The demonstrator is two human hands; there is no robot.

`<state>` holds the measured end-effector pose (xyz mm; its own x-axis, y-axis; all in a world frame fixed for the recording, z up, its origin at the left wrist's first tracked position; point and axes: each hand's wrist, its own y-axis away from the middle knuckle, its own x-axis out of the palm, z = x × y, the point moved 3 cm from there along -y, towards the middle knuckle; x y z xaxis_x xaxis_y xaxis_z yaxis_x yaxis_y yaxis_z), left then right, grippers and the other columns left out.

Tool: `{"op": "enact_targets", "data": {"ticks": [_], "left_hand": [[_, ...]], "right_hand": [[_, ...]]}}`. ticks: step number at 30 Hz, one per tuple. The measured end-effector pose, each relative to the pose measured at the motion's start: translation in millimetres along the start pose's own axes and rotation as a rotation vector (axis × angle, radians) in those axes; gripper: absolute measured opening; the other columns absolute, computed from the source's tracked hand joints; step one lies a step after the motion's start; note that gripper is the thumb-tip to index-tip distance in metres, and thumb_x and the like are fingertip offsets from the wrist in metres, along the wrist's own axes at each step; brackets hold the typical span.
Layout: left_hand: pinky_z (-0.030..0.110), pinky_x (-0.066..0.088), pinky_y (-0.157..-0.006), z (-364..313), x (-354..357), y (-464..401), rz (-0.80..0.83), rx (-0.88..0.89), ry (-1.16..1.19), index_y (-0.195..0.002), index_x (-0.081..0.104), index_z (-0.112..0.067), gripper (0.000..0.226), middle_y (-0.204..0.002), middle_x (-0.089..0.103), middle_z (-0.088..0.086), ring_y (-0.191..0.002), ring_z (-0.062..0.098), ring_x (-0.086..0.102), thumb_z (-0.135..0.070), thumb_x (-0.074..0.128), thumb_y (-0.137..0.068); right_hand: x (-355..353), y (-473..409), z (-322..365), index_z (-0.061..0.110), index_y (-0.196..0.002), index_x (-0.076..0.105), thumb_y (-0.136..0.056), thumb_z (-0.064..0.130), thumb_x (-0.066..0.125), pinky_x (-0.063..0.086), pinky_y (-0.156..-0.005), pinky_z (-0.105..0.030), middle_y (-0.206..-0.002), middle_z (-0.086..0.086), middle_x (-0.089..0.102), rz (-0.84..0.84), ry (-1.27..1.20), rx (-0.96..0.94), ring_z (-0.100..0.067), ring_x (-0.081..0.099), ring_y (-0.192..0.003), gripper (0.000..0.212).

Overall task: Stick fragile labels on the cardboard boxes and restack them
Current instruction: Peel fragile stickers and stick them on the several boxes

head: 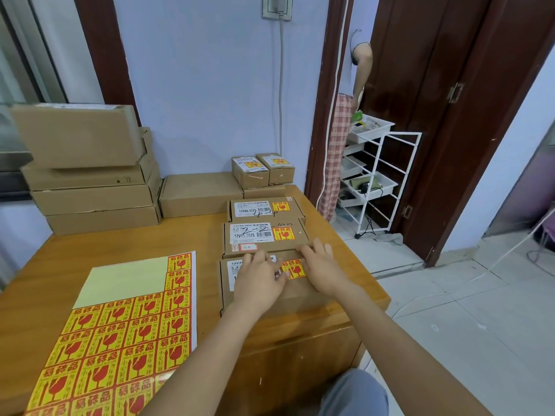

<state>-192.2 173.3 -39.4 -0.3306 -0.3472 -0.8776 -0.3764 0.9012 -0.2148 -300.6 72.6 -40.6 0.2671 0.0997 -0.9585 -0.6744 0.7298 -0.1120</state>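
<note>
Now left hand (260, 276) and right hand (319, 267), fingers flat, press one label (294, 269) on nearest of three boxes (288, 291)

On the table (126, 244) lie three flat cardboard boxes (265, 235) in a row running away from the viewer, each carrying one yellow-and-red fragile label (283, 233), and behind them two small cube-like boxes (249, 172) stand side by side, each also labelled on top. At the far left is a stack of four large plain boxes (90, 181), with one more long plain box (199, 195) beside it against the wall. One label sheet (120, 334) lies on the table, two hands (261, 277) rest on the nearest flat box, and one white rack (375, 175) stands in the doorway.
</note>
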Motion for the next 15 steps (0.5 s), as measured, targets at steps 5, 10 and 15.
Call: {"op": "enact_targets", "data": {"ticks": [5, 10, 15], "left_hand": [[0.029, 0.036, -0.096, 2.2, -0.5, -1.1, 0.015, -0.003, 0.053, -0.135, 0.052, -0.024, 0.046, -0.115, 0.043, -0.002, -0.112, 0.018, 0.033, -0.044, 0.049, -0.094], [0.027, 0.033, -0.097, 5.3, -1.3, -2.4, 0.011, 0.019, 0.107, -0.133, 0.054, -0.022, 0.045, -0.116, 0.045, -0.001, -0.112, 0.016, 0.033, -0.042, 0.050, -0.093], [0.029, 0.036, -0.095, 3.7, -1.7, -1.1, -0.011, 0.024, 0.066, -0.132, 0.053, -0.022, 0.049, -0.119, 0.045, -0.002, -0.113, 0.017, 0.034, -0.049, 0.048, -0.092]], "right_hand": [[-4.5, 4.8, -2.7, 0.015, -0.141, 0.034, -0.100, 0.015, 0.029, 0.033, -0.099, -0.034, -0.129, -0.008, 0.035, 0.054, -0.051, -0.025, -0.023, 0.029, -0.117, 0.042], [-8.9, 4.5, -2.5, 0.014, -0.134, 0.046, -0.101, 0.027, 0.034, 0.034, -0.098, -0.033, -0.122, -0.009, 0.043, -0.032, -0.212, 0.062, -0.024, 0.033, -0.117, 0.037], [-5.0, 6.8, 0.2, 0.017, -0.137, 0.042, -0.097, 0.037, 0.044, 0.036, -0.100, -0.035, -0.127, -0.008, 0.039, -0.024, -0.177, 0.094, -0.022, 0.029, -0.122, 0.045]]}}
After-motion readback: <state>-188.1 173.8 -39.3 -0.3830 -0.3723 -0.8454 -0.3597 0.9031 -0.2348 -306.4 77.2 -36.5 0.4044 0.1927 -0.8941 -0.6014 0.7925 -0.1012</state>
